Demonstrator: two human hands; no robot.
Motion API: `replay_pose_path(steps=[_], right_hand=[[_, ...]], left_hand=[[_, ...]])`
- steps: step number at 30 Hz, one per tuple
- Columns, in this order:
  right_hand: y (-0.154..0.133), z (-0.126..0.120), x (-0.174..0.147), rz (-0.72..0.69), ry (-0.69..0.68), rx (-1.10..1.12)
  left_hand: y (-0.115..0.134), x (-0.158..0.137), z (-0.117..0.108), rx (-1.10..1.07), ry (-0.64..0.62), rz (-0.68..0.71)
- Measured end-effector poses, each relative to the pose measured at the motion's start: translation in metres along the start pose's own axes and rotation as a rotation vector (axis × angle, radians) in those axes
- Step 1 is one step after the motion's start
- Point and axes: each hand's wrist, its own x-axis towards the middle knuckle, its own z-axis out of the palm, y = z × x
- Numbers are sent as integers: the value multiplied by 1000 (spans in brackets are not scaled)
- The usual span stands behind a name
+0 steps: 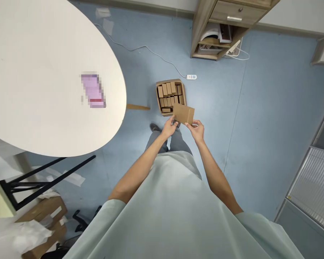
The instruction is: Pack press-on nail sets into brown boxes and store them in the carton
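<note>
While two bare hands hold up a flat, rectangular brown cardboard box, smaller brown cardboard boxes already fill much of a squarish tan basket.
The left hand pinches the flat box's near left corner, thumb against fingers; the right hand pinches its near right end; it hangs over the basket's near right corner, so this one is left outside, and whether others remain elsewhere cannot be told. The white, rounded tabletop edges the left, its slim wooden leg pointing toward the basket; the blue floor gives wider room rightward. Beyond lies a white power strip, just past the basket.
</note>
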Motion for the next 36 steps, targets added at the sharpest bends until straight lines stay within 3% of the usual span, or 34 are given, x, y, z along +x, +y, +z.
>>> replay_pose_path(steps=[4, 7, 14, 20, 25, 30, 34, 36], right_hand=[[8, 36, 71, 14, 79, -204], [23, 66, 125, 9, 109, -306], [80, 135, 258, -2, 104, -338], [125, 190, 352, -46, 92, -319], [143, 225, 397, 21, 8, -431], [157, 251, 426, -17, -11, -303], [159, 256, 435, -26, -58, -302], [156, 250, 432, -120, -97, -300]], left_hand=[[-7, 46, 19, -27, -80, 0], [-15, 88, 19, -1, -90, 7], [-51, 196, -11, -10, -11, -27], [-85, 256, -34, -48, 20, -54], [-100, 284, -44, -85, -5, -56], [-106, 304, -48, -102, 5, -40], [-103, 310, -49, -104, -2, -27], [-96, 308, -49, -88, -1, -28]])
